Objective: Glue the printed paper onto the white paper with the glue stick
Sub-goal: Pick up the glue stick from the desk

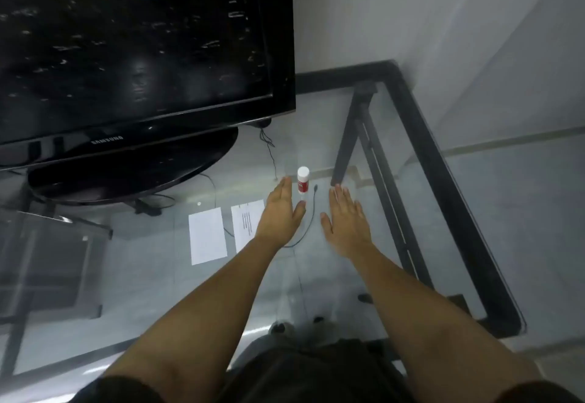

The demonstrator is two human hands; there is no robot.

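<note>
A blank white paper [207, 235] lies flat on the glass table. To its right lies the printed paper [246, 222], its right part covered by my left hand [280, 212]. The glue stick [303, 180], white-capped with a red label, stands upright just beyond my hands. My left hand is flat and open, thumb close to the glue stick's base. My right hand [346, 222] is also flat and open, palm down, to the right of the glue stick and holding nothing.
A large black television [136, 54] on an oval stand [133, 171] fills the back left. A thin black cable [308, 219] curls between my hands. The glass table's black frame [443, 187] runs along the right edge.
</note>
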